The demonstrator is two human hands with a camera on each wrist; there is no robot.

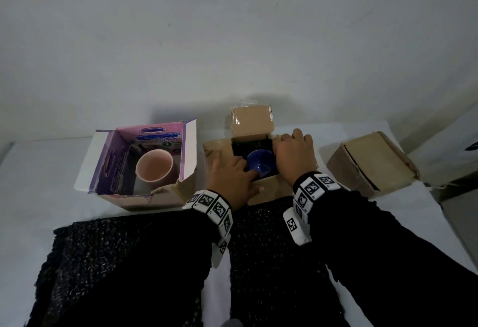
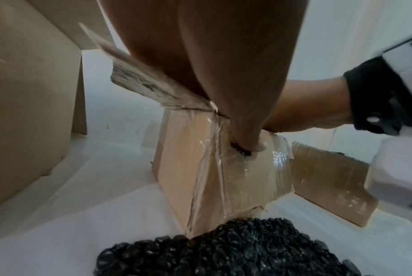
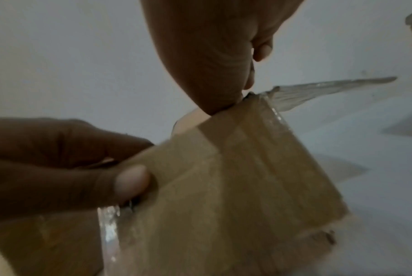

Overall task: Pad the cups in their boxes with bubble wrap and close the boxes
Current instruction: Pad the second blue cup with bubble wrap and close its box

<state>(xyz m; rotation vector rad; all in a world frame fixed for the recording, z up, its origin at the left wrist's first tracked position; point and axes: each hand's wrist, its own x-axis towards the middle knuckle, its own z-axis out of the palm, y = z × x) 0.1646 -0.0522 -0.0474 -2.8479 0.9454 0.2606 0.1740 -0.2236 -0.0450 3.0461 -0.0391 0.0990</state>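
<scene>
Head view: pink cup [image 1: 154, 168] sits in the open purple box [image 1: 144, 163] at left, a closed brown box [image 1: 372, 163] at right. Between them, the left hand [image 1: 232, 179] and right hand [image 1: 293, 153] curl over the middle box's [image 1: 269, 192] rims, flanking the blue cup [image 1: 261, 163] inside. Black bubble wrap [image 1: 124, 262] covers the near white table [image 1: 38, 184], grey wall [image 1: 232, 29] behind.

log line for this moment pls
left hand: in open brown cardboard box, on blue cup | right hand: at box edge
</scene>
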